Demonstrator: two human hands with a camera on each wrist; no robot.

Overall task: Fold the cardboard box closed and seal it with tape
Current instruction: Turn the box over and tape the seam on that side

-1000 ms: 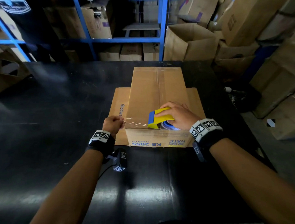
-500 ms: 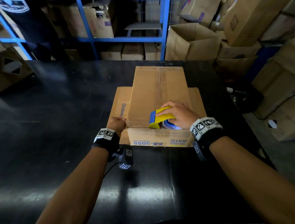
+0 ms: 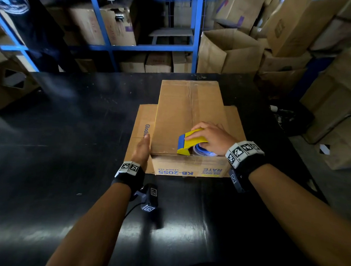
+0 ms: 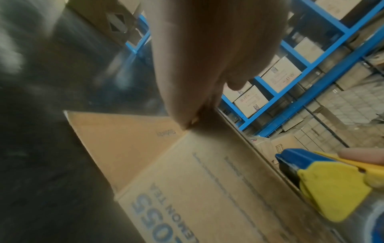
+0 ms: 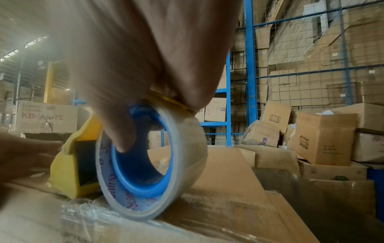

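Gripping the tape dispenser [image 3: 190,142], the right hand [image 3: 212,137] has its fingers curled over the yellow and blue body and one finger hooked through the core of the clear tape roll [image 5: 153,166]. The roll sits on the near edge of the cardboard box [image 3: 188,113], close to its near right corner. At the near left corner, the left hand [image 3: 142,150] lies flat and relaxed, straight fingers [image 4: 187,115] against the box's left side, holding nothing. The box rests on a flattened sheet of cardboard [image 3: 142,129] near the middle of the black table [image 3: 69,148], its top flaps folded shut with a seam running near to far.

Likely light and fairly stiff, the box could skid on the cardboard below when the dispenser is pulled, so bracing a side wall looks sensible. Corrugated flaps dent under hard pressure. Beyond the table stand blue shelving [image 3: 134,48] and stacked cartons [image 3: 292,23].
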